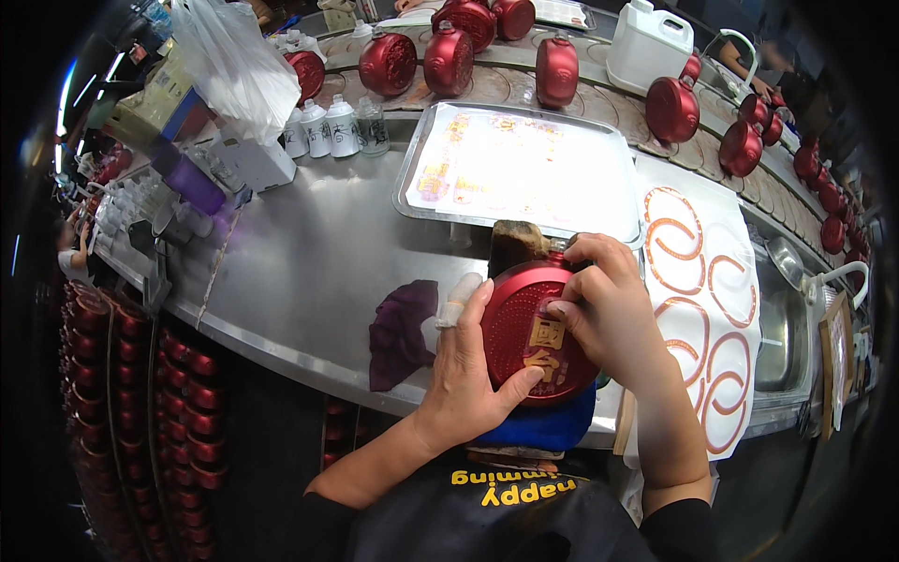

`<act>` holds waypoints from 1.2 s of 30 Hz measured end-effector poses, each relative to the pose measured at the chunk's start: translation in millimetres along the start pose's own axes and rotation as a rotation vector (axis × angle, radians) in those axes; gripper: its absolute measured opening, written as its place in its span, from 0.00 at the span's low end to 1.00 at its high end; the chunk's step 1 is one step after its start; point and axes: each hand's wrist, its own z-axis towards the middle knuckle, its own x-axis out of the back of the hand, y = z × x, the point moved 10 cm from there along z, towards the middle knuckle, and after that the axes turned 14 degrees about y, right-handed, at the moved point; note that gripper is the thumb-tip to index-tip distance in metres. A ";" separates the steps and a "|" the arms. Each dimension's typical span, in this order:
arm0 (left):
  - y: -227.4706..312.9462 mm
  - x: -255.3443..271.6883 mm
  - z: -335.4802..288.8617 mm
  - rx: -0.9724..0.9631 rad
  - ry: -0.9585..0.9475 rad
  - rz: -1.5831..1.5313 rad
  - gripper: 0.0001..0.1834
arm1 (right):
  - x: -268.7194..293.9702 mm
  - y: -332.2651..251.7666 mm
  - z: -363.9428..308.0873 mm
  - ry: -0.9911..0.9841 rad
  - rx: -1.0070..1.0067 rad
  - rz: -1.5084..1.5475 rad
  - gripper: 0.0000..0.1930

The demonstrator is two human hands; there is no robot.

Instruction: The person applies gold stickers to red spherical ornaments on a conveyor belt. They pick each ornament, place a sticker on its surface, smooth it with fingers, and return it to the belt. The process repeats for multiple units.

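A round flat red bottle (521, 328) with a ribbed face lies on a blue cloth (548, 423) at the near edge of a steel table (309, 253). My left hand (465, 375) grips its left side, thumb under the lower rim; one finger wears a white wrap. My right hand (607, 304) lies over its right side, fingertips pressing a gold label (547, 333) on the face. A brown block (513, 242) stands just behind the bottle.
A steel tray (524, 169) with label sheets lies behind. A dark purple rag (401, 332) lies left of my hands. White sheets with curved orange strips (702, 309) lie right. Red bottles (448, 58) ride a curved conveyor at the back, beside a white jug (648, 42) and small white bottles (328, 126).
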 end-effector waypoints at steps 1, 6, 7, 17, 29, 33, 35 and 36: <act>-1.3 -1.2 -0.1 0.020 -0.013 -0.023 0.57 | 0.3 -0.4 0.2 -0.001 -0.001 -0.002 0.13; -1.9 -1.4 -1.2 0.035 -0.010 -0.021 0.58 | 1.3 -1.1 2.6 -0.002 -0.020 0.013 0.13; -2.1 -1.6 -1.6 0.038 -0.010 -0.024 0.58 | 1.4 -1.2 2.6 -0.004 -0.026 0.017 0.13; -2.5 -1.2 -2.0 0.029 0.005 -0.020 0.59 | 4.6 4.6 -0.1 0.042 -0.084 0.003 0.12; -6.8 -1.9 -3.2 0.030 0.025 -0.086 0.53 | 12.2 -19.2 -44.7 -0.122 -0.017 -0.254 0.31; -7.2 -2.5 -4.3 0.029 0.028 -0.077 0.53 | 12.0 -18.1 -47.4 -0.104 -0.003 -0.264 0.31; -5.4 -2.0 -3.7 0.027 0.025 -0.070 0.54 | 11.7 -17.2 -48.1 -0.101 -0.008 -0.258 0.31; -2.9 0.6 -2.0 0.010 0.044 -0.049 0.52 | 11.8 -17.8 -48.4 -0.094 -0.001 -0.255 0.31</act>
